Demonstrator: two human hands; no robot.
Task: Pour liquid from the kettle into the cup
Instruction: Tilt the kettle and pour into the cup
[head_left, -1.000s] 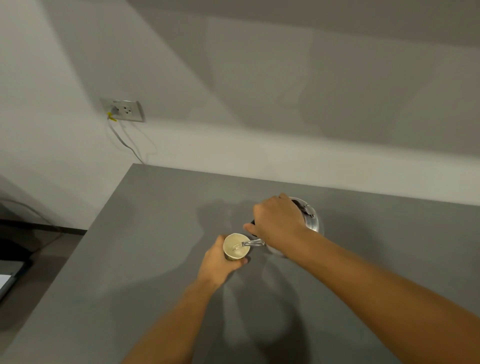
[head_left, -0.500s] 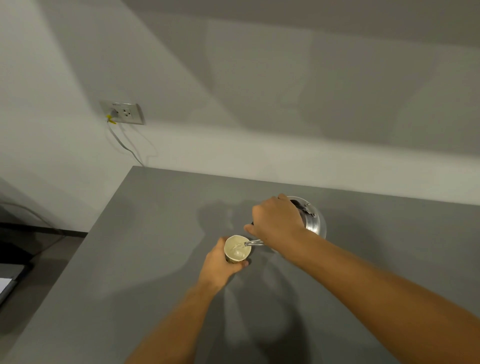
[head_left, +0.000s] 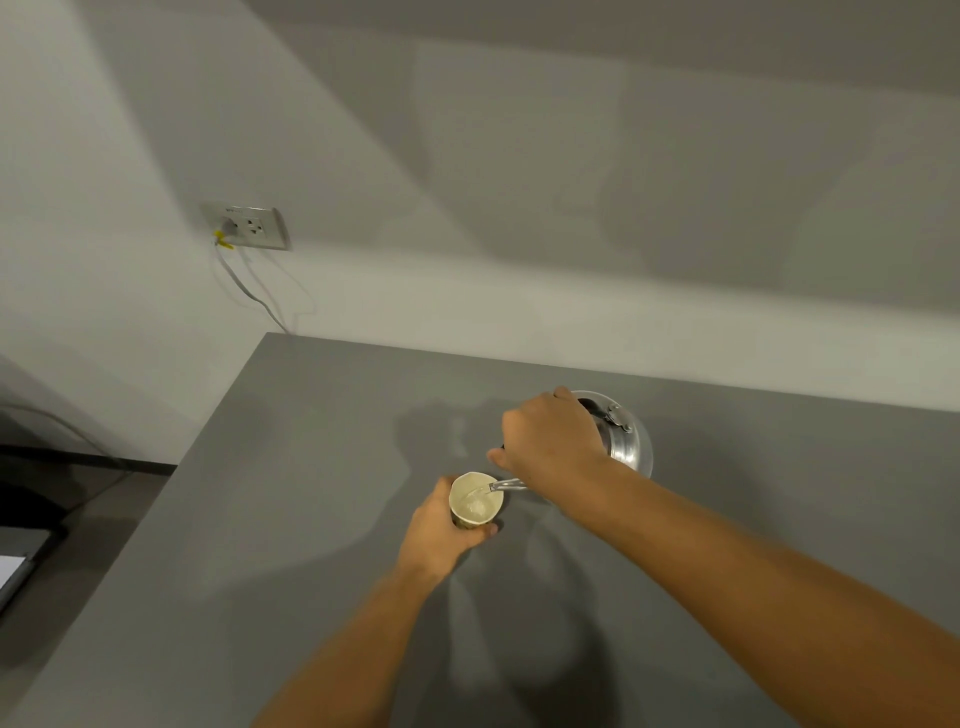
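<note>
A grey counter (head_left: 311, 493) carries the work. The shiny metal kettle (head_left: 626, 441) is tipped toward the left, its thin spout (head_left: 506, 486) reaching over the rim of the cup (head_left: 475, 500), with clear liquid showing in the cup. The right hand (head_left: 550, 436) is closed around the kettle's top handle, forearm stretched forward. The small pale paper cup stands upright, the left hand (head_left: 441, 530) wrapped round its side.
</note>
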